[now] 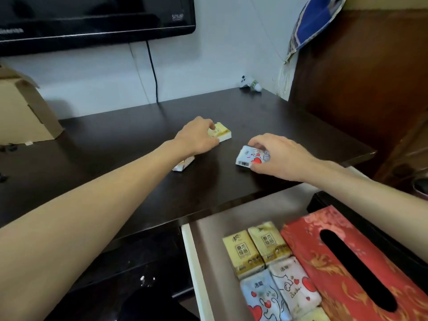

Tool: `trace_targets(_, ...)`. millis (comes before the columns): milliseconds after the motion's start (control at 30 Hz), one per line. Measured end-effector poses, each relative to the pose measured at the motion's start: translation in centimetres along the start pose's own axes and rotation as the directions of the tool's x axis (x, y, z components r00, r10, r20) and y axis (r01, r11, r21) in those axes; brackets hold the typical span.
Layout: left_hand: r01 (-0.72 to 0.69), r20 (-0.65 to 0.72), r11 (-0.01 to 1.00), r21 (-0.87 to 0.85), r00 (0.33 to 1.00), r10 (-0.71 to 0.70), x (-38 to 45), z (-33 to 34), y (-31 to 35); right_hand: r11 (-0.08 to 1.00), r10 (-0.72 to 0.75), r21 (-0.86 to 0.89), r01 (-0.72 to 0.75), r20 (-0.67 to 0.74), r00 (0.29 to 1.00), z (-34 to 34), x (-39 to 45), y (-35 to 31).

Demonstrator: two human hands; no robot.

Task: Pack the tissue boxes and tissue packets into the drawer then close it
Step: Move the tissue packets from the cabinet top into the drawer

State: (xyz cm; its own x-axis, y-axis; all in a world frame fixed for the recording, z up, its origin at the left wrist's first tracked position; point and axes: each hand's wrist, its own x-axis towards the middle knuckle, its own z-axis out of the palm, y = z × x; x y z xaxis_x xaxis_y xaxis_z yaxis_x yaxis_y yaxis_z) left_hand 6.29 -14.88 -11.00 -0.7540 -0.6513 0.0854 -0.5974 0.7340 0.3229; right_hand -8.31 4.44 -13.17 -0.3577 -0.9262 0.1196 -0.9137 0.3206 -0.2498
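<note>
Yellow packet (pixel 221 133) and heart-printed packet (pixel 249 157) lie on desktop.

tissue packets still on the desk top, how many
3: a yellow packet under the left hand, another packet half hidden beneath that wrist, a heart-print packet in the right hand.

desk (pixel 139 140): 3 packets on top | drawer (pixel 208 239): front-right, 5 packets left of box (pixel 347 262)

Left hand (pixel 196 137) gripping yellow packet (pixel 221 133), right hand (pixel 281 157) gripping heart-print packet (pixel 249 157), drawer (pixel 209 251) open
</note>
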Motion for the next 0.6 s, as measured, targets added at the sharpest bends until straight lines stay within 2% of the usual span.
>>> trace_targets(133, 0.042, 0.036, 0.999, 0.023, 0.998, -0.043, 3.7, 1.8, 0.4, 0.992, 0.106, -0.066, -0.109, -0.041, 0.994, -0.1, 0.0, 2.4)
trace_targets(267, 0.028, 0.019, 0.998, -0.055, 0.999, -0.027, 5.3, 3.2, 0.0, 0.989, -0.013, 0.148, -0.007, 0.131, 0.991, -0.8, -0.4, 4.0)
trace_targets(333, -0.005, 0.007, 0.998, -0.065, 1.0, 0.005, 5.1, 3.5, 0.1, 0.971, -0.052, 0.24, 0.011, 0.163, 0.985, -1.2, -0.5, 4.9)
trace_targets(533, -0.09, 0.056, 0.991, -0.095, 0.994, 0.096, 2.8, 3.3, 0.6, 0.952, -0.058, 0.306, 0.02, 0.115, 0.992, -1.0, 0.6, 5.6)
trace_targets(600, -0.132, 0.035, 0.988, -0.078, 0.99, 0.135, 1.6, 3.1, 1.2, 0.945, -0.064, 0.326, 0.033, 0.086, 0.994, -1.0, 0.6, 5.6)
